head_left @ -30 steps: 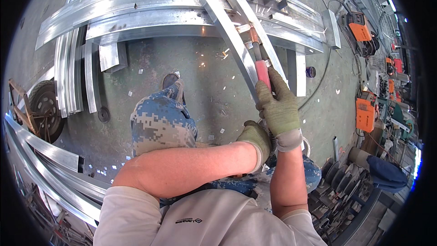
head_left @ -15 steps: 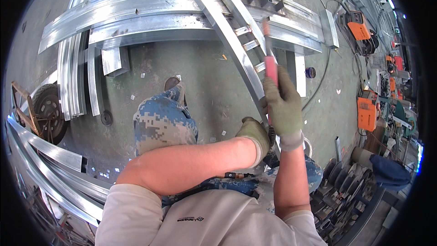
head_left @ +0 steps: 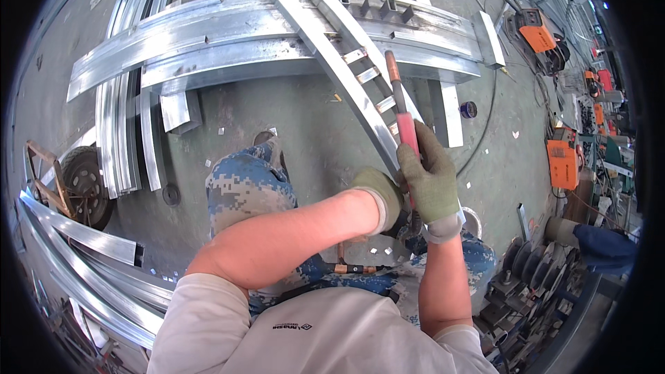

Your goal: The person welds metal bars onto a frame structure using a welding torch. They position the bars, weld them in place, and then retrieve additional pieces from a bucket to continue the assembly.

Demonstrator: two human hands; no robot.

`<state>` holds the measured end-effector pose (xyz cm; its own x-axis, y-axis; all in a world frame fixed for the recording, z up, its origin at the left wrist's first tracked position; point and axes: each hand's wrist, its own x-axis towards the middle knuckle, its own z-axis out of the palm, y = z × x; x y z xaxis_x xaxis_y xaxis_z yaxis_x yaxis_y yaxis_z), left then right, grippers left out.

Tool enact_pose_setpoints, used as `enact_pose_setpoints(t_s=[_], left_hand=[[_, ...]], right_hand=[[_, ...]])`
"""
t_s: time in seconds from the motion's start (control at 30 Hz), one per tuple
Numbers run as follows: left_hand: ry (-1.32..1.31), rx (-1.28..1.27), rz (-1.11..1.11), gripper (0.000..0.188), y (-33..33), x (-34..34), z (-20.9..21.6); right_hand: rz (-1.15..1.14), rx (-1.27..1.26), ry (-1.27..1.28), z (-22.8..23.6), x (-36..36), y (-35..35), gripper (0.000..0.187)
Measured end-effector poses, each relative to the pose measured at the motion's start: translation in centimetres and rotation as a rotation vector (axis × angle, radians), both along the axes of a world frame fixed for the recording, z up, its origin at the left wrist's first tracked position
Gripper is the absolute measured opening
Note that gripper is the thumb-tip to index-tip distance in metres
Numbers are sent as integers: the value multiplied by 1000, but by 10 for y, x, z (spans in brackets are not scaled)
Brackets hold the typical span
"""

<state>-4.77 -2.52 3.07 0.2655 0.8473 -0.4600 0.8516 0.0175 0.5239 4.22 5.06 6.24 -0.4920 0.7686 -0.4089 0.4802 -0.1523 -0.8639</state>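
"One thing first: what does the right hand point(head_left: 433, 173), in its olive-green fabric glove, hold?"

"Its fingers are closed around a slim, red-handled welding torch point(head_left: 407, 137) with a long, copper-coloured tip point(head_left: 392, 67)."

"Where is that torch?"

"Above the near right part of a long, ladder-like frame of shiny silver metal point(head_left: 357, 102). It points to the far side, and its tip is just by the frame's right edge. I can't tell whether the two touch."

"And the left hand point(head_left: 377, 190), gloved to match?"

"Just left of the right hand, by the frame's near end, with the bare left forearm point(head_left: 284, 239) slanting across the body. The back of the glove faces up and hides the fingers, so I can't tell if it grips anything."

"How does the frame lie?"

"Across a stack of broad, silvery metal beams point(head_left: 228, 62) that run left to right on the far side. Short, shiny metal crosspieces point(head_left: 368, 75) span its middle."

"What is farther out?"

"On the right, two boxy orange machines, the far one point(head_left: 537, 31) and the near one point(head_left: 562, 164). On the left, a black-tyred metal wheel point(head_left: 86, 183), and nearer, long silver metal channels point(head_left: 86, 230)."
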Motion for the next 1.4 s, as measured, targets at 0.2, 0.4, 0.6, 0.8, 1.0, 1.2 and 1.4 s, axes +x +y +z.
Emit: enact_pose_setpoints(t_s=[0.2,0.4,0.6,0.8,1.0,1.2,1.4], left_hand=[[-99,92,483,41,18,-30,3],[-1333,-6,855,55,22,-22,7],[-1306,-46,754,49,-6,8,52],[-1163,-74,289,14,-41,71,119],[-987,245,-177,15,-45,108,117],[-1027,434,-359,27,-48,149,123],[-1112,451,-314,17,-44,175,134]], right_hand=[[-85,231,66,-15,73,-6,66],[-4,68,120,5,106,-51,75],[105,514,91,-10,126,-89,69],[158,588,285,-47,174,-120,56],[-235,446,723,-25,181,-129,23],[-293,-112,645,-21,224,-129,54],[-88,538,786,-36,243,-124,57]])
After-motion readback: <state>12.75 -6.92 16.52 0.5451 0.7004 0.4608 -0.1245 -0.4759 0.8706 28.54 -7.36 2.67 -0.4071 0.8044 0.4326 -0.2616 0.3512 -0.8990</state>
